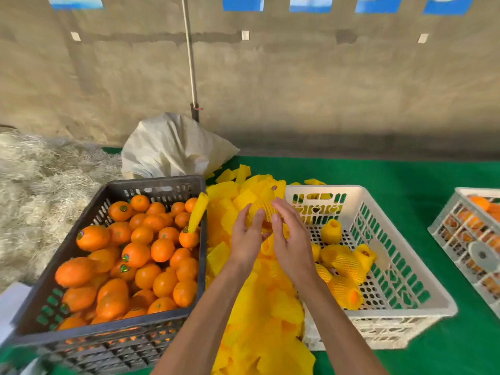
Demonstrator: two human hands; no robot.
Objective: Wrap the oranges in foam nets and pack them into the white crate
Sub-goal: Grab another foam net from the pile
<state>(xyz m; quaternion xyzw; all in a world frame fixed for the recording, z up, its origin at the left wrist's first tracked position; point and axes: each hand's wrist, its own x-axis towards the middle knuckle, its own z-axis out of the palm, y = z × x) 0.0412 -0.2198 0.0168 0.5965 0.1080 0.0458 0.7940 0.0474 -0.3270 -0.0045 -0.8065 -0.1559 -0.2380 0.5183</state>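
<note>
Green felt-covered bench against a bare concrete wall, so plenty of room to work. Your left hand and right hand both hold one orange in a yellow foam mesh net, raised over the loose pile of flat yellow foam nets between the two crates. Fingers of both hands are curled around it, thumbs on the near side.

Judgement: you're mid-wrap. Pull the net down evenly with both thumbs until the fruit sits centred and the open end closes past it; don't overstretch one side, as foam mesh likely tears or rides back up.

Then go right: the white perforated plastic crate is just beside your right hand, with a handful of wrapped oranges already lying near its left wall. Most of the floor is bare, so fill rows from that side.

Supply: the dark grey plastic crate of bare oranges is on your left, nearly full.

Labels: small round stickers on several oranges, green or dark with a shiny rim; text too small to read. Blue-and-white panels along the top of the wall carry no legible writing.
</note>
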